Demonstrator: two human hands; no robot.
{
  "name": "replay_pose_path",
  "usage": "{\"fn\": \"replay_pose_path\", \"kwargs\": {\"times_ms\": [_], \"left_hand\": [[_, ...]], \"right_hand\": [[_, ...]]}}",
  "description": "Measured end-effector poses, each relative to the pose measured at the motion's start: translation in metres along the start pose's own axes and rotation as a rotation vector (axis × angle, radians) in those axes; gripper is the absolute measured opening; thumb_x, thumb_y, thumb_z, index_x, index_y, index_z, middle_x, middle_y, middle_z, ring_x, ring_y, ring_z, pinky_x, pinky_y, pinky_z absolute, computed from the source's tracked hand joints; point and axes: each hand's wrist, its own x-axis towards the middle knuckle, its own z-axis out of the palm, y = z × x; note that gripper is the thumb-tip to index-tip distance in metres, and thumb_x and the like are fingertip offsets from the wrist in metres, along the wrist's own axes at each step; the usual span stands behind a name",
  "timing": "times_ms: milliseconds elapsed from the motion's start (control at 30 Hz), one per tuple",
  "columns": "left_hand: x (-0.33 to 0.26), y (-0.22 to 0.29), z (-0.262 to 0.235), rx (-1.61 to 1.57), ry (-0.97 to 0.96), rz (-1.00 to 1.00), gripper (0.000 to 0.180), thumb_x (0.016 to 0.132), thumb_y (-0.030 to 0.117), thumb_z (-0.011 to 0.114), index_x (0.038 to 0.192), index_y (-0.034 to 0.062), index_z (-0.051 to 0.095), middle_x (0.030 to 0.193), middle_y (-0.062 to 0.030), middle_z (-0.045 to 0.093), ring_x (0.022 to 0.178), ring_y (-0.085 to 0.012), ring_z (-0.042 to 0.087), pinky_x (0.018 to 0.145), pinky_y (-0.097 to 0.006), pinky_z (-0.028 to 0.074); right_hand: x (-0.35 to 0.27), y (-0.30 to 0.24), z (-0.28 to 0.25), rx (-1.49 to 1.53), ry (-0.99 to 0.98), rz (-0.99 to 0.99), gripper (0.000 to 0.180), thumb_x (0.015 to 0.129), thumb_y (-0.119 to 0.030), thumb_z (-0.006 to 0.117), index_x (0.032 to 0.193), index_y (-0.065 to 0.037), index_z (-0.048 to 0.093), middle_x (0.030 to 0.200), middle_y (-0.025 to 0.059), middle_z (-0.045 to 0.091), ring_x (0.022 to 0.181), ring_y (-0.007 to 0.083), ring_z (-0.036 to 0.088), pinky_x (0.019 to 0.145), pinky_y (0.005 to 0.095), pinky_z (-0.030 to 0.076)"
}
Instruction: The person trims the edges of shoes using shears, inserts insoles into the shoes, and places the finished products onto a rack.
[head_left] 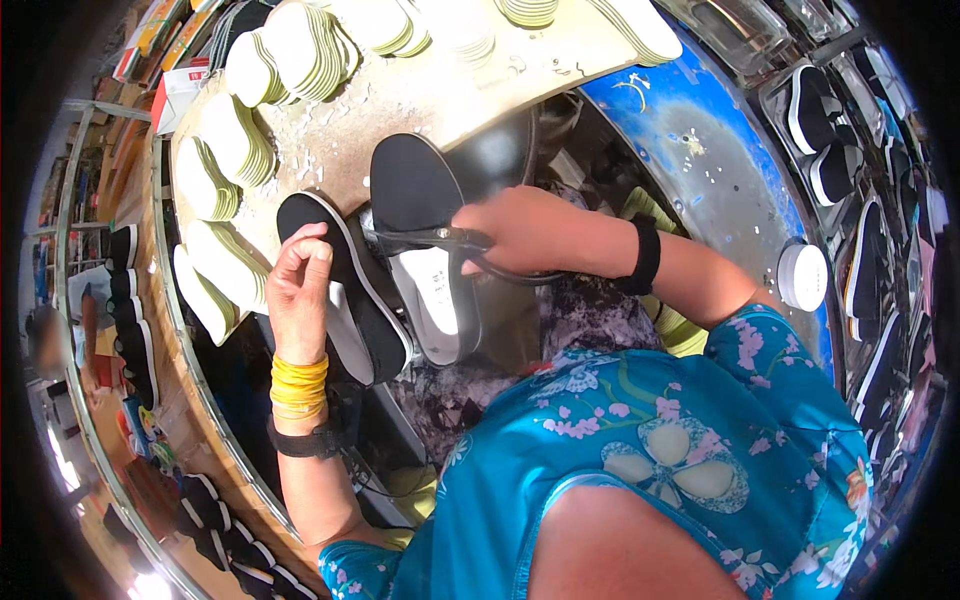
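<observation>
Two black slip-on shoes lie side by side in front of me: the left shoe [362, 300] has a white sole edge, and the right shoe [412, 180] shows a white insole. My right hand [520, 232] is wrapped around the dark handles of a pair of scissors [443, 234]. Their blades point left across the opening of the right shoe. Over the left shoe, my left hand [300, 275] has thumb and fingers pinched together. Whatever the pinch may hold is too small to make out. Yellow bands [299, 388] circle my left wrist.
Ahead is a pale board [430, 100] strewn with white scraps, bearing several stacks of insoles [300, 55]. To the right stands a worn blue table [700, 150] with a round white lid [802, 276]. Black shoes [812, 110] fill the right rack; more shoes [135, 345] line the left side.
</observation>
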Motion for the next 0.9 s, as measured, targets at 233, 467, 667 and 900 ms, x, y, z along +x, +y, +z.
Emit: {"fn": "replay_pose_path", "kwargs": {"times_ms": [233, 467, 667, 900], "left_hand": [[-0.006, 0.021, 0.040, 0.602, -0.148, 0.235, 0.035, 0.071, 0.014, 0.070, 0.101, 0.0006, 0.058, 0.100, -0.0124, 0.057, 0.089, -0.0235, 0.056, 0.076, -0.030, 0.044], [0.007, 0.015, 0.067, 0.660, -0.261, 0.367, 0.008, 0.074, 0.006, 0.064, 0.077, 0.0008, 0.059, 0.087, -0.0106, 0.060, 0.079, -0.0259, 0.058, 0.070, -0.030, 0.046], [0.021, 0.011, 0.044, 0.341, -0.341, 0.175, 0.009, 0.080, 0.000, 0.056, 0.089, -0.0022, 0.058, 0.094, -0.0091, 0.058, 0.082, -0.0164, 0.054, 0.078, -0.024, 0.042], [0.019, 0.033, 0.054, 0.902, -0.502, 0.456, 0.029, 0.071, -0.002, 0.063, 0.099, 0.0057, 0.061, 0.107, -0.0110, 0.054, 0.092, -0.0241, 0.057, 0.077, -0.028, 0.045]], "right_hand": [[-0.004, 0.005, 0.001, 0.299, 0.242, -0.016, 0.044, 0.071, -0.040, 0.067, 0.094, -0.004, 0.061, 0.067, 0.0204, 0.059, 0.068, 0.0362, 0.060, 0.060, 0.0378, 0.046], [-0.016, 0.003, -0.011, 0.289, 0.283, 0.036, 0.048, 0.070, -0.044, 0.067, 0.097, -0.005, 0.059, 0.069, 0.0179, 0.060, 0.069, 0.0349, 0.061, 0.061, 0.0381, 0.046], [-0.040, 0.023, -0.019, 0.140, 0.174, 0.181, 0.047, 0.070, -0.036, 0.070, 0.104, -0.008, 0.056, 0.075, 0.0147, 0.061, 0.073, 0.0327, 0.059, 0.063, 0.0371, 0.044], [-0.055, 0.028, -0.010, 0.064, 0.116, 0.248, 0.045, 0.071, -0.042, 0.065, 0.100, -0.009, 0.060, 0.075, 0.0163, 0.063, 0.076, 0.0356, 0.060, 0.067, 0.0442, 0.045]]}}
